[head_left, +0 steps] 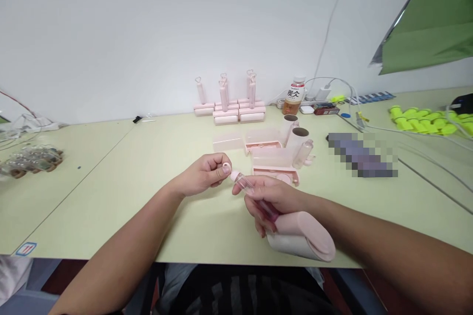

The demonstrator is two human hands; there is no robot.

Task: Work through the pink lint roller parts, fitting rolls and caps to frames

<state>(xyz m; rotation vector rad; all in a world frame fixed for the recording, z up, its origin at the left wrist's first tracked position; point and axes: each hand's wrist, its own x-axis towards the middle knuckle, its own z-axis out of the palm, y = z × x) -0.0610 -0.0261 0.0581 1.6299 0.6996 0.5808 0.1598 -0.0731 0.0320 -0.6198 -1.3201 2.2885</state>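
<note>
My right hand [271,197] is wrapped round the clear pinkish handle of a lint roller [301,236]. Its pale pink and white roll end points toward me at the lower right. The handle's pink tip points left, close to my left hand [207,174]. Between thumb and forefinger, that hand pinches a small pale pink ring [226,166]. Whether ring and tip touch is unclear. Past my hands lie open pink roller cases [273,174], clear covers [227,141], white paper rolls [295,138] with brown cores, and a loose clear handle [303,152].
Several lint rollers [226,117] with upright handles stand by the wall. To their right are a drink bottle [294,96], cables and a charger [323,92]. Neon yellow parts [423,120] lie far right, near a blurred-out object [360,155]. Plastic-wrapped items [31,160] lie far left.
</note>
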